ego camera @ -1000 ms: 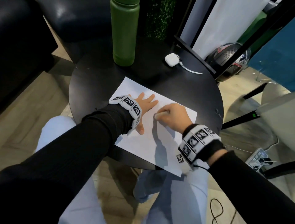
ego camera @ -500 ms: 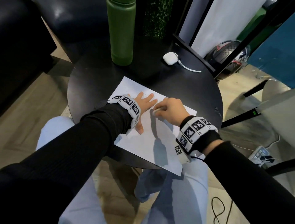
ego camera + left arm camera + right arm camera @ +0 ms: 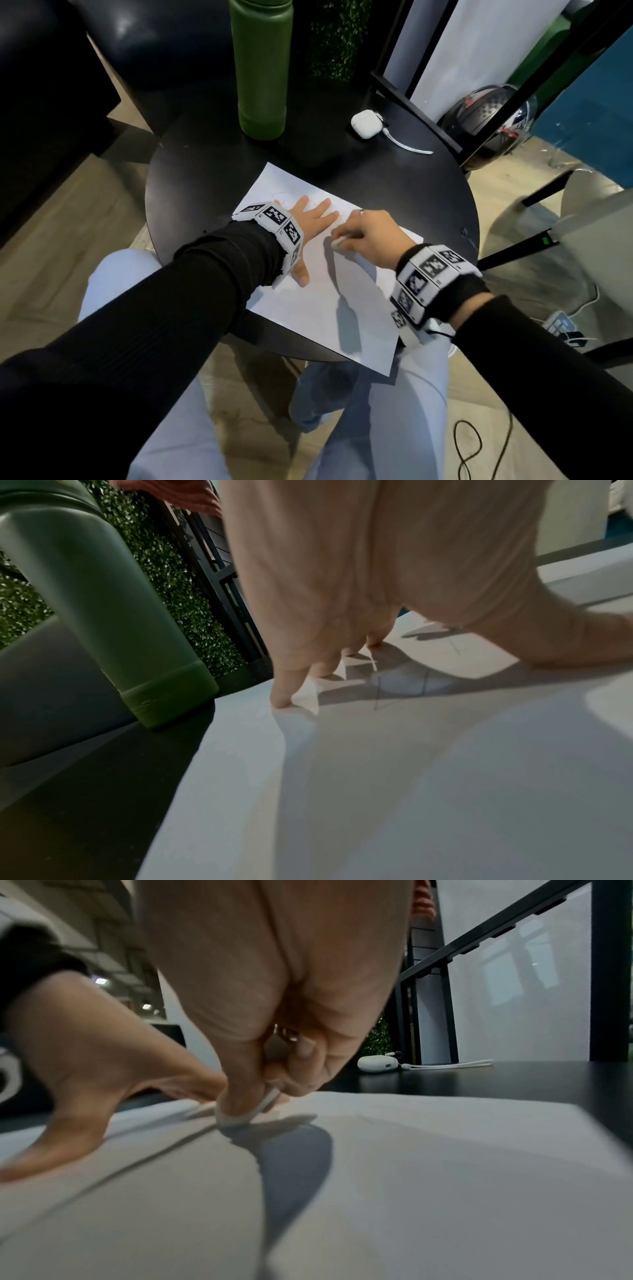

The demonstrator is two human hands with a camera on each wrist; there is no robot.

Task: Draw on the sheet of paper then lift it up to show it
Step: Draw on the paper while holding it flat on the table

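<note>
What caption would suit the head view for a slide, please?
Left hand flat on the sheet of paper while the right hand draws with a white pen.

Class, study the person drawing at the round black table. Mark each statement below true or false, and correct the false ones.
1. The left hand lies flat on the sheet of paper. True.
2. The right hand is empty. False: it grips a white pen.
3. The green bottle lies on its side. False: it stands upright.
4. A white earbud case sits on the table beyond the paper. True.
5. The paper is lifted up. False: it lies on the table.
</note>
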